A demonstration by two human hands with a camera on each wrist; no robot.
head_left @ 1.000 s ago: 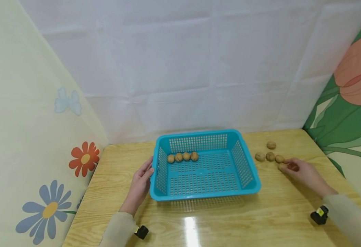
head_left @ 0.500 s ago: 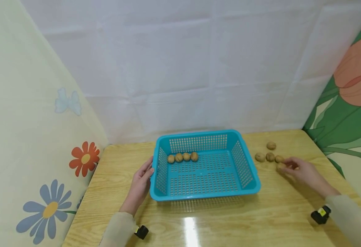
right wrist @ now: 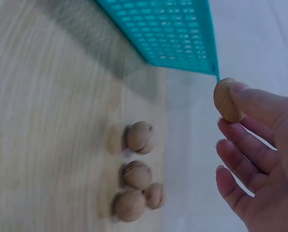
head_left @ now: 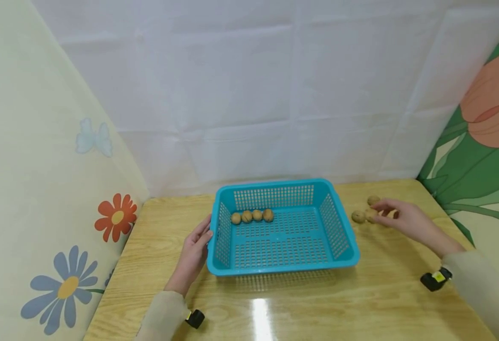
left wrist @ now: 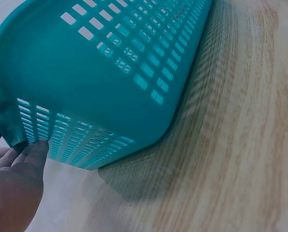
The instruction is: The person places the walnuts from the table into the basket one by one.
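My left hand grips the left rim of a blue perforated plastic basket, thumb on the rim and fingers against the outside wall, as the left wrist view shows. Inside the basket, several walnuts lie in a row along the back left. To the right of the basket, my right hand pinches a walnut between thumb and fingers, raised off the table. More walnuts lie on the table below that hand; in the head view, the hand and the held walnut cover some of them.
The wooden table carries the basket and loose walnuts. A white cloth hangs along its back edge. Printed panels with flowers stand at the left and right sides.
My right hand has lifted the pinched walnut off the table and moved it leftward and up in the head view, over the other walnuts. My left hand and the basket have stayed in place.
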